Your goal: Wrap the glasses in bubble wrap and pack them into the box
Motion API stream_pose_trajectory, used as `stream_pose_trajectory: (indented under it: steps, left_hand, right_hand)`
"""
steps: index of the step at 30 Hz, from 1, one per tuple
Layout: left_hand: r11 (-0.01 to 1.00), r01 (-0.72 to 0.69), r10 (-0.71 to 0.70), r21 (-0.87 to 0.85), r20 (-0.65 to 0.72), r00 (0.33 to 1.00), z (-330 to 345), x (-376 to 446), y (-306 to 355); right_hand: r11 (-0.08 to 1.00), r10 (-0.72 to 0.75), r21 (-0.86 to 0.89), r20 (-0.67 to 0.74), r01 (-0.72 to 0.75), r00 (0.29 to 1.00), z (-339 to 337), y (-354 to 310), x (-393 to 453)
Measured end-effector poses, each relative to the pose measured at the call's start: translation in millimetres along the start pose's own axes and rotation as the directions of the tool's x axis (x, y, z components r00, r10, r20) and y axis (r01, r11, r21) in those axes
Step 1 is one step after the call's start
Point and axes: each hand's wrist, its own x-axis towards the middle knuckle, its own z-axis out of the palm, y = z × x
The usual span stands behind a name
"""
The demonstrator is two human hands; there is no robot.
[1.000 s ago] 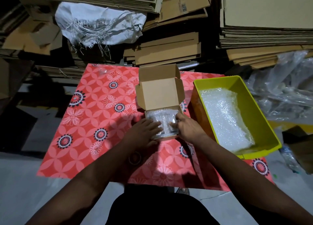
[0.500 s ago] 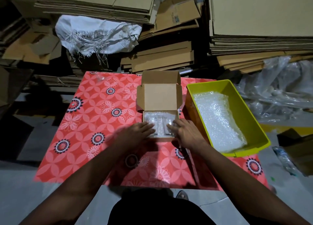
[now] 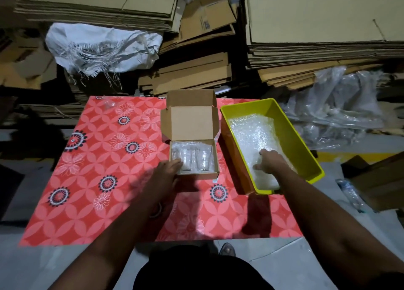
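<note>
A small cardboard box (image 3: pixel 215 158) sits open on the red flowered mat, its lid (image 3: pixel 192 123) folded back. Inside lie the glasses wrapped in bubble wrap (image 3: pixel 192 157), side by side. My left hand (image 3: pixel 166 174) rests at the box's near left corner, fingertips touching its edge and the wrap. My right hand (image 3: pixel 270 163) is inside the yellow tub (image 3: pixel 290 128), fingers spread and pressed on the bubble wrap sheets (image 3: pixel 253 134) lying there; whether it grips a sheet is unclear.
The red flowered mat (image 3: pixel 98 169) covers the table. Stacks of flat cardboard (image 3: pixel 317 27) and a white sack (image 3: pixel 98 47) stand behind. Clear plastic bags (image 3: pixel 341 106) lie to the right, and a plastic bottle (image 3: pixel 352 194) lies on the floor.
My right hand has left the box and moved right into the yellow tub, onto the bubble wrap. My left hand has stayed at the box's near left corner.
</note>
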Motion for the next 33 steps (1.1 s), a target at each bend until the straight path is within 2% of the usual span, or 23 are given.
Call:
stream_pose_trajectory:
  steps: [4, 7, 9, 11, 13, 14, 16, 19, 21, 23, 25, 28, 30, 32, 33]
  left_hand:
    - [0.987, 0.007, -0.015, 0.161, 0.047, 0.999, -3, 6, -2]
    - [0.982, 0.035, -0.029, 0.184, -0.035, 0.999, -2, 12, -4]
    - [0.996, -0.015, 0.026, 0.086, -0.124, 0.992, -5, 23, 6]
    - [0.99, -0.106, 0.089, -0.089, -0.182, 0.979, -12, 36, 28]
    - [0.934, -0.064, 0.035, -0.352, -0.089, 0.995, -26, 49, 63]
    - [0.867, 0.052, -0.045, -0.496, 0.027, 0.999, -34, 53, 83]
    - [0.622, 0.274, -0.092, -0.733, 0.28, 0.956, -45, 62, 114]
    - [0.283, 0.434, -0.073, -0.855, 0.432, 0.899, -51, 76, 142]
    - [0.202, 0.416, -0.05, -0.887, 0.414, 0.909, -50, 85, 153]
    - [0.264, 0.336, -0.049, -0.904, 0.335, 0.941, -50, 94, 160]
    - [0.292, 0.274, -0.07, -0.916, 0.265, 0.962, -47, 102, 162]
    - [0.285, 0.269, -0.119, -0.92, 0.245, 0.962, -51, 101, 162]
    - [0.316, 0.264, -0.125, -0.911, 0.236, 0.964, -51, 97, 155]
    - [0.336, 0.264, -0.1, -0.904, 0.244, 0.965, -55, 88, 147]
    - [0.324, 0.275, -0.087, -0.905, 0.261, 0.961, -56, 84, 144]
  right_hand:
    - [0.982, 0.081, 0.183, -0.205, -0.044, 0.975, -8, 4, 3]
    - [0.914, 0.172, 0.403, -0.279, -0.047, 0.945, -27, 6, -10]
    - [0.752, 0.163, 0.652, -0.327, 0.097, 0.931, -41, 5, -21]
    - [0.571, 0.084, 0.77, -0.398, 0.284, 0.913, -56, -1, -37]
    - [0.375, -0.017, 0.823, -0.454, 0.427, 0.891, -68, -11, -54]
    - [0.281, -0.043, 0.834, -0.483, 0.475, 0.874, -72, -16, -61]
    - [0.13, -0.048, 0.841, -0.523, 0.524, 0.851, -76, -25, -73]
    - [0.007, -0.04, 0.848, -0.529, 0.529, 0.848, -69, -28, -84]
    - [-0.018, -0.038, 0.858, -0.514, 0.514, 0.857, -63, -25, -88]
    - [-0.009, -0.048, 0.877, -0.481, 0.481, 0.876, -59, -20, -90]
    - [0.045, -0.078, 0.899, -0.431, 0.435, 0.899, -56, -16, -92]
    - [0.096, -0.101, 0.952, -0.28, 0.29, 0.955, -54, -18, -95]
    - [0.042, -0.125, 0.992, -0.115, 0.121, 0.985, -56, -26, -99]
    - [0.019, -0.177, 1.0, 0.0, 0.004, 0.984, -56, -37, -99]
    - [0.034, -0.207, 0.999, 0.003, 0.004, 0.978, -55, -43, -98]
